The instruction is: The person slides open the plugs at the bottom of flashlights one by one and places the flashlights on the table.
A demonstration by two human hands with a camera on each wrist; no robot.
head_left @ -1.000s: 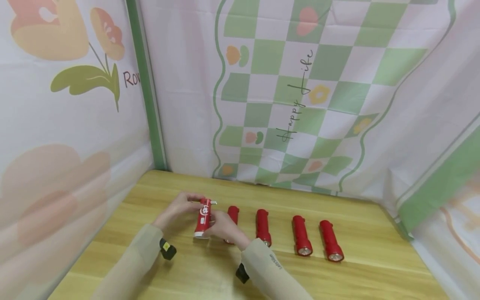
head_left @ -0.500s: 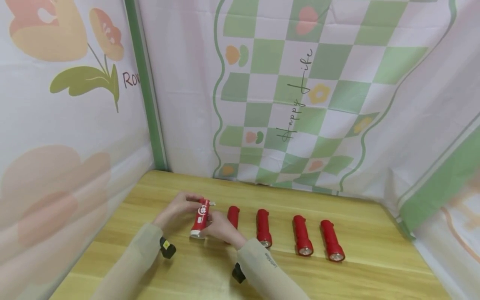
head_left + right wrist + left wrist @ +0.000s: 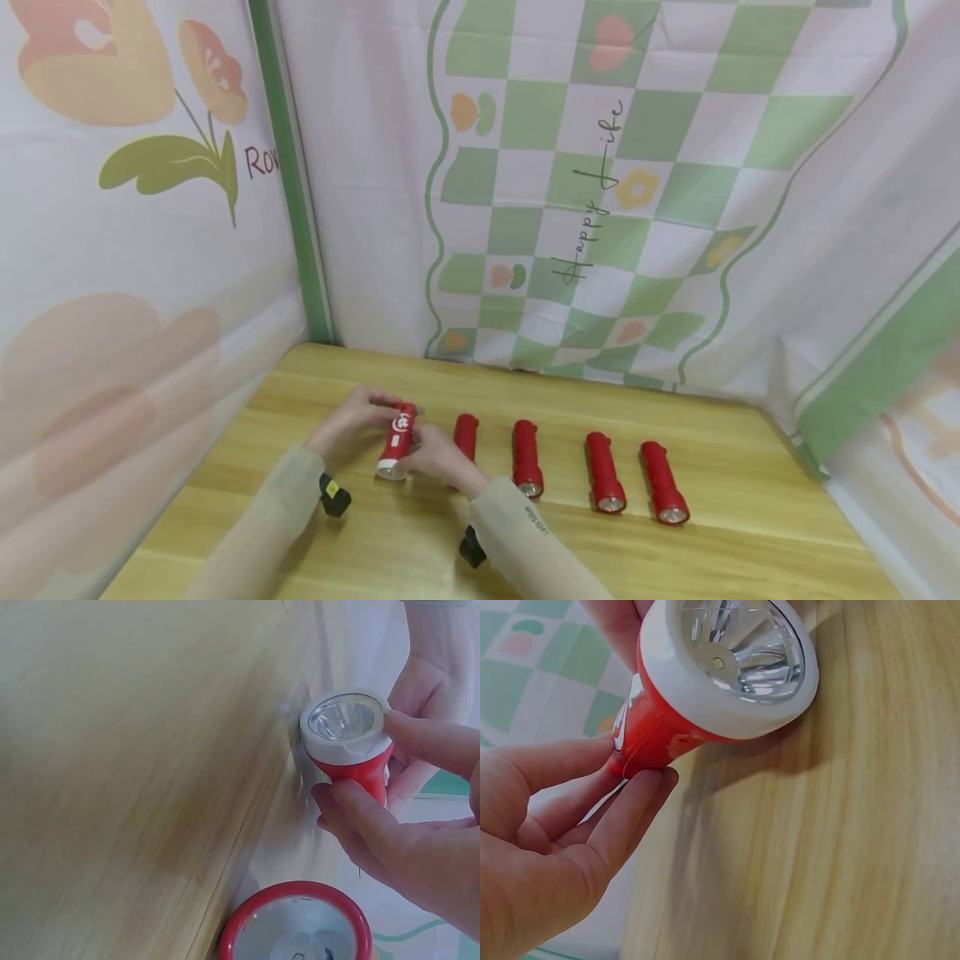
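While my left grip (image 3: 358, 419) and right grip (image 3: 441, 458) pinched the white-rimmed flashlight (image 3: 396, 440), nearer the left edge of the worktop (image 3: 420, 550) than four all-red flashlights (image 3: 527, 454), positioning seemed underway; the next move likely called for steady lowering.

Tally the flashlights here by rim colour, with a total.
White-rimmed flashlight: 1
Red-rimmed flashlights: 4
Total: 5
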